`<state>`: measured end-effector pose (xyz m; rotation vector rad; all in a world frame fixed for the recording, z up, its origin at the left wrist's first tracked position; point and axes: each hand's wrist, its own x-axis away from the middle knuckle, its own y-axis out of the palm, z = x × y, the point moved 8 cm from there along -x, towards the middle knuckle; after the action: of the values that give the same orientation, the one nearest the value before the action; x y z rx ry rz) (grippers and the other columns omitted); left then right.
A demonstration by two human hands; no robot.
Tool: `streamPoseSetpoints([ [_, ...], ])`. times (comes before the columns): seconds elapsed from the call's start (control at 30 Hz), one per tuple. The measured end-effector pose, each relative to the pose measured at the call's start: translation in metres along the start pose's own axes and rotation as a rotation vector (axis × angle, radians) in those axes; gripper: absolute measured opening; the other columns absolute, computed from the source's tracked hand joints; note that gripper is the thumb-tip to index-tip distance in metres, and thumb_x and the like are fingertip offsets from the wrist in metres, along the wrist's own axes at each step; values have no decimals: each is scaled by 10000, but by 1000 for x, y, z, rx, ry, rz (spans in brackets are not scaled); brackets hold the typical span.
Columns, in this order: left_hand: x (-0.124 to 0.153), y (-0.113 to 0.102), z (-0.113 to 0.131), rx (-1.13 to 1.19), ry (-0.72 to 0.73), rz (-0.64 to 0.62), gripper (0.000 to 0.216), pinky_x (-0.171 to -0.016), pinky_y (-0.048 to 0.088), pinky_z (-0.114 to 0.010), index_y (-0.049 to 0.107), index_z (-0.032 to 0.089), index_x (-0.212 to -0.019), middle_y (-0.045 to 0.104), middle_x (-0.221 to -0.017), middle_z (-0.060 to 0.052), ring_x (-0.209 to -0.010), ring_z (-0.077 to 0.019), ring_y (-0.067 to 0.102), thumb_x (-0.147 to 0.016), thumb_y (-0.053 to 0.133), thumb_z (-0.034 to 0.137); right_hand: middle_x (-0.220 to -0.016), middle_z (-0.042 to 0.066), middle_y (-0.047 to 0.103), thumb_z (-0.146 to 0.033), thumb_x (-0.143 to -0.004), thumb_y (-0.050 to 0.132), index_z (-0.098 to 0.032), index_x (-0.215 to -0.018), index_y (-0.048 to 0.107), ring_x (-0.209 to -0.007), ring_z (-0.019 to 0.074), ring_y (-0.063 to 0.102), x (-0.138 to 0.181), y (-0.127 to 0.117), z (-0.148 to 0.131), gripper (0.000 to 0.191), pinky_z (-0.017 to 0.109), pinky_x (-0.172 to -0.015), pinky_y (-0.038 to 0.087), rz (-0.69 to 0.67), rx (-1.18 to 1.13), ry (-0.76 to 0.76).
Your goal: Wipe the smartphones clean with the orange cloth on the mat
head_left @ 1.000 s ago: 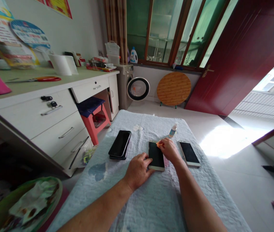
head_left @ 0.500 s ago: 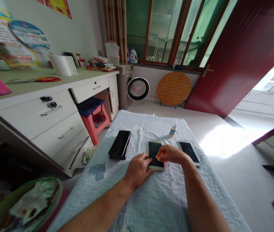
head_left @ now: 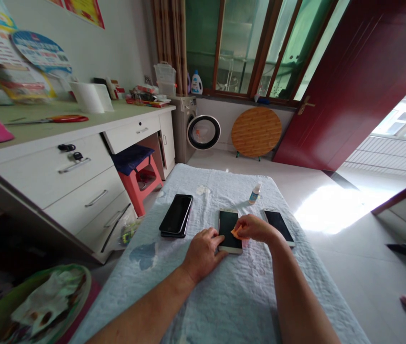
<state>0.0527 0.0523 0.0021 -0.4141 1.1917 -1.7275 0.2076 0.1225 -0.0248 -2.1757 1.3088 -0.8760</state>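
Note:
A smartphone (head_left: 227, 226) with a pale frame and dark screen lies flat on the blue quilted cloth. My left hand (head_left: 203, 248) grips its lower left side, the thumb along the bottom edge and the fingertips on the glass. Pinched in my right hand (head_left: 251, 228) is a small orange cloth (head_left: 238, 232), pressed against the right part of the screen. To the right lies a second pale-framed smartphone (head_left: 279, 226). Two dark smartphones (head_left: 176, 213) are stacked on the left. A small spray bottle (head_left: 255, 194) stands upright beyond my right hand.
The quilted cloth (head_left: 217, 184) covers the surface before me. A white desk (head_left: 91, 177) with drawers runs along the left, a red stool (head_left: 140, 179) tucked beside it. A waste bin (head_left: 90, 282) sits at lower left. Behind are a washing machine (head_left: 183, 131) and a round wooden tabletop (head_left: 256, 131).
The orange cloth in my right hand has shifted very slightly on the screen. My left hand stays on the smartphone. The whole view has moved a little.

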Motion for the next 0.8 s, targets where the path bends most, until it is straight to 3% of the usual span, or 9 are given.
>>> streamPoseSetpoints([
  [0.23,0,-1,0,-3,-13,3,324,-881,469,-352,669,224,-1082,613,-1014,-53,-967,-227,582,-802,696,385,-799,47,666,-162,-723,556,-166,-845,743,-746,156,597,-8,-26,-5,224,243,-694,425,464,286,-61],
  [0.37,0,0,-1,5,-10,-2,346,-887,472,-350,664,225,-1104,615,-1016,-52,-963,-223,585,-783,720,342,-848,55,633,-171,-823,490,-174,-881,728,-818,160,573,-8,-24,-15,244,249,-766,398,598,352,-73],
  [0.57,1,1,-3,25,-8,27,331,-929,462,-376,659,223,-1091,600,-1135,-65,-1034,-241,576,-783,716,331,-872,40,627,-187,-865,513,-200,-864,730,-846,147,560,-9,-10,-39,217,255,-838,364,511,395,-159],
  [0.8,0,3,-6,136,1,85,511,-952,464,-414,501,227,-1225,627,-1147,-61,-1073,-255,581,-773,714,334,-807,22,635,-114,-753,555,-183,-796,730,-765,123,568,-7,6,-58,192,214,-717,391,267,293,-248],
])
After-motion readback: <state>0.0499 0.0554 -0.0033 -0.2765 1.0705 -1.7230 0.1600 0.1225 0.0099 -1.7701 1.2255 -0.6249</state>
